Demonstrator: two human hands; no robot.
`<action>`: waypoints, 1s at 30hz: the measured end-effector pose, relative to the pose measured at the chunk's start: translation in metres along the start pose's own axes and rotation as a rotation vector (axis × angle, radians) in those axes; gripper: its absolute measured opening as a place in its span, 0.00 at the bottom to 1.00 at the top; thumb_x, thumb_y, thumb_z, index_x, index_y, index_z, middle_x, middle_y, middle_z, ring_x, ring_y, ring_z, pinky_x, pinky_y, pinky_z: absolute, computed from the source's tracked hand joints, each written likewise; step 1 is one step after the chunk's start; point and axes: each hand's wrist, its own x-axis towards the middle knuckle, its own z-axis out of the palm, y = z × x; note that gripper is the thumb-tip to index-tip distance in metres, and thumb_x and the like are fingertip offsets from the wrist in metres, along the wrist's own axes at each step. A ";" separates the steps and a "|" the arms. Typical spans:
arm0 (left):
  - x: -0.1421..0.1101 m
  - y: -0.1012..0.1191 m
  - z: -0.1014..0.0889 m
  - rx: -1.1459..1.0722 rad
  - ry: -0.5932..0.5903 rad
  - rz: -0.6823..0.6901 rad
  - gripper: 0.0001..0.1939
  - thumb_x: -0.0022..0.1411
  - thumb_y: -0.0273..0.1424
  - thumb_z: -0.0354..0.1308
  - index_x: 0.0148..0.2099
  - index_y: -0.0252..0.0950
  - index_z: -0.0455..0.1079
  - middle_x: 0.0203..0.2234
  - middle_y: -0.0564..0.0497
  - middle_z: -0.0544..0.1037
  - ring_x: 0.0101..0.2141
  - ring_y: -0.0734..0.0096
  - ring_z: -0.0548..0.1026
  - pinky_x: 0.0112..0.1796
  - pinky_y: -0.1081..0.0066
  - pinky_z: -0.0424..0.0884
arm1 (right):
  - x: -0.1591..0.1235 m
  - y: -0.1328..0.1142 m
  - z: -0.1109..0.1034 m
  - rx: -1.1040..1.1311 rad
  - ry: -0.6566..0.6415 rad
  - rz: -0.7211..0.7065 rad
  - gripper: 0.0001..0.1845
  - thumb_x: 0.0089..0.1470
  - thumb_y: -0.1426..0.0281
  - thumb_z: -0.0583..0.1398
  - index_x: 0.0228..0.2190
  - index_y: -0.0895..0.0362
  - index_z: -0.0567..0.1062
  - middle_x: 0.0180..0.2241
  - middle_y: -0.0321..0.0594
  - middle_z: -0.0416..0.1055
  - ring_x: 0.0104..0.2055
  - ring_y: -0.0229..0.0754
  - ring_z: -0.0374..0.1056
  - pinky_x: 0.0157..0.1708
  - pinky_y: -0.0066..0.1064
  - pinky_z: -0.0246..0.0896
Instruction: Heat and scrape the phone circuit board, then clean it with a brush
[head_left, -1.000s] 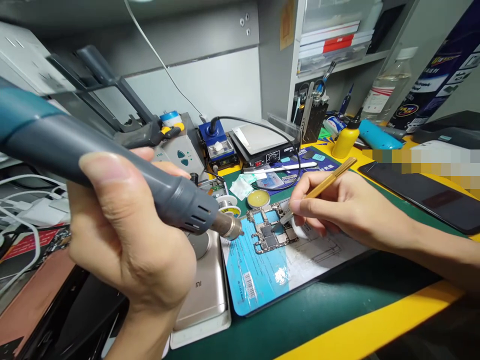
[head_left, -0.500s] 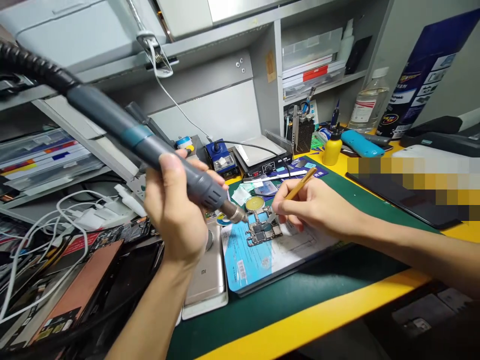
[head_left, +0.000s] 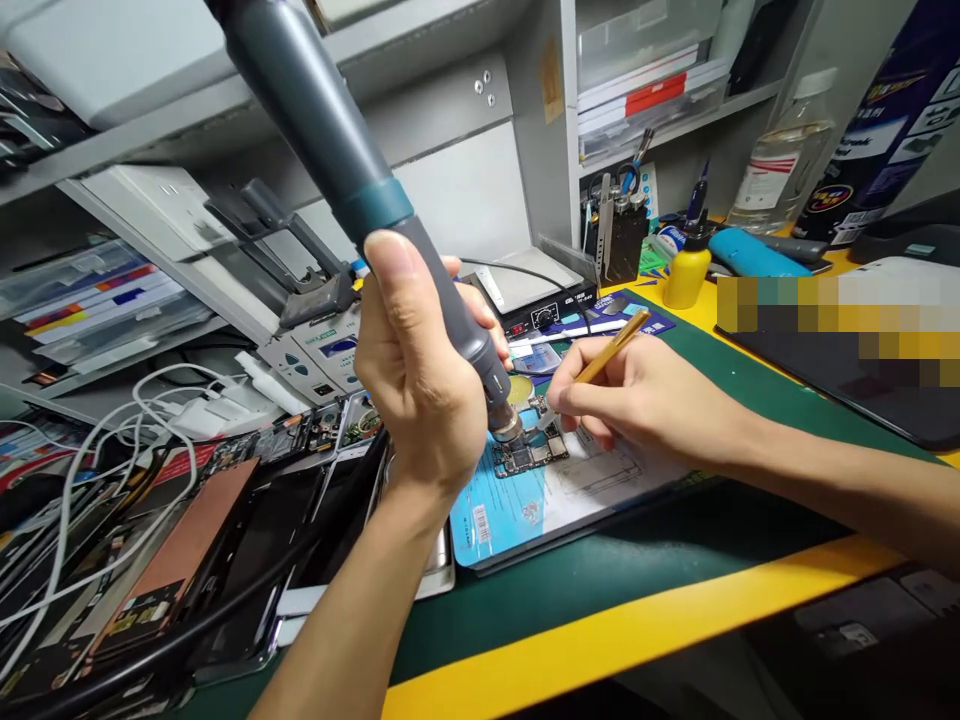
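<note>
My left hand (head_left: 424, 375) is wrapped round a grey hot-air handpiece (head_left: 352, 175) held steeply, its metal nozzle (head_left: 508, 428) just above a small phone circuit board (head_left: 529, 452). The board lies on a blue and white card (head_left: 517, 515) on the green mat (head_left: 637, 580). My right hand (head_left: 637, 400) pinches gold tweezers (head_left: 611, 350), their tip meeting the board next to the nozzle. A round tin of yellow flux (head_left: 521, 388) sits just behind the board.
A rework station (head_left: 330, 345) and a black hot plate (head_left: 536, 290) stand at the back. A yellow bottle (head_left: 686, 275), a tool holder (head_left: 622, 235) and a clear bottle (head_left: 780, 165) are at the right rear. Opened phones (head_left: 247, 530) and white cables (head_left: 105, 440) crowd the left.
The handpiece has swung from a low slant to nearly upright, and its nozzle came down over the board. The right hand stayed at the board with the tweezers. The view shifted.
</note>
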 end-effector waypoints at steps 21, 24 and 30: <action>0.003 -0.012 -0.007 0.149 0.129 0.176 0.37 0.61 0.67 0.43 0.27 0.39 0.69 0.21 0.47 0.68 0.18 0.64 0.73 0.13 0.64 0.61 | 0.004 -0.004 0.002 -0.179 0.076 -0.052 0.17 0.55 0.80 0.61 0.18 0.54 0.75 0.14 0.34 0.69 0.15 0.32 0.58 0.15 0.30 0.45; 0.002 -0.016 -0.011 0.123 0.097 0.218 0.33 0.62 0.65 0.46 0.28 0.40 0.69 0.21 0.48 0.68 0.17 0.64 0.70 0.13 0.61 0.62 | 0.004 -0.003 0.002 -0.181 0.076 -0.044 0.18 0.55 0.80 0.61 0.16 0.54 0.74 0.14 0.34 0.68 0.14 0.33 0.57 0.15 0.30 0.45; 0.007 -0.023 -0.018 0.032 0.018 0.225 0.33 0.67 0.60 0.45 0.32 0.36 0.70 0.20 0.51 0.69 0.16 0.69 0.71 0.14 0.64 0.67 | 0.004 -0.001 0.000 -0.210 0.082 -0.060 0.17 0.56 0.78 0.61 0.17 0.54 0.75 0.15 0.35 0.70 0.16 0.34 0.61 0.16 0.30 0.48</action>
